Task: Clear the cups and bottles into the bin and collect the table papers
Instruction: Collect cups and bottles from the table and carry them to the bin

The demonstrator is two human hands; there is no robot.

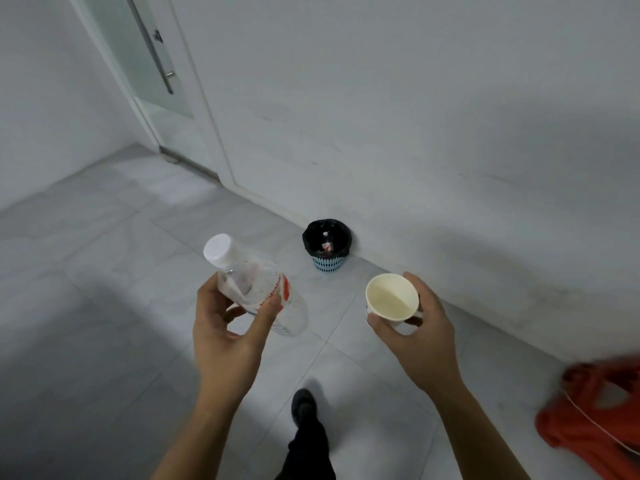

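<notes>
My left hand (228,327) grips a clear plastic bottle (252,278) with a white cap and a red label, tilted with the cap up and to the left. My right hand (419,334) holds an empty white paper cup (393,297) by its side, mouth facing up. Ahead of both hands, a small blue basket bin (327,249) with a black liner stands on the floor against the wall. Some litter lies inside it. The table and papers are out of view.
Grey floor tiles stretch all around. A white wall (415,133) runs behind the bin. A door with a long metal handle (152,46) is at the upper left. My leg and dark shoe (304,410) show below. Red fabric (595,424) lies at the right edge.
</notes>
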